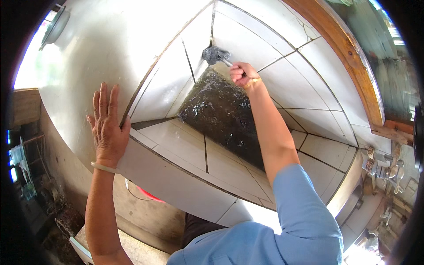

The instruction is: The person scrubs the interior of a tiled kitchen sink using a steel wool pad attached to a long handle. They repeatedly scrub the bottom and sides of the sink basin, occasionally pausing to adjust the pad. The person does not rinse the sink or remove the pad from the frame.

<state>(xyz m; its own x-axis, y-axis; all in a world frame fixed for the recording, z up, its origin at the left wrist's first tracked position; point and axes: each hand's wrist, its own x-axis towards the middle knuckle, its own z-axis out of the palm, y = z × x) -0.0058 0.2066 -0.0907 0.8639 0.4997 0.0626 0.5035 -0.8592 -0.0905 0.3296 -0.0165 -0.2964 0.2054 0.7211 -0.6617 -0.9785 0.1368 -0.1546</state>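
Note:
My right hand point(243, 74) grips the handle of a scrubber with a grey, steel-wool-like head point(214, 55). Its head presses into the far inner corner of a white-tiled basin point(175, 142), just above the waterline. Dark, rippling water point(222, 116) covers the floor of the basin; what lies beneath cannot be made out. My left hand point(111, 129) rests palm down with fingers spread on the smooth pale ledge point(76, 109) left of the basin, its thumb along the basin's rim. Nothing is held in it.
A wooden window frame point(357, 66) borders the far right wall. At the upper left a metal bowl point(54, 28) sits on the ledge. Spoons and other utensils point(391, 169) hang at the right. Part of a red object point(149, 194) shows below the basin's front.

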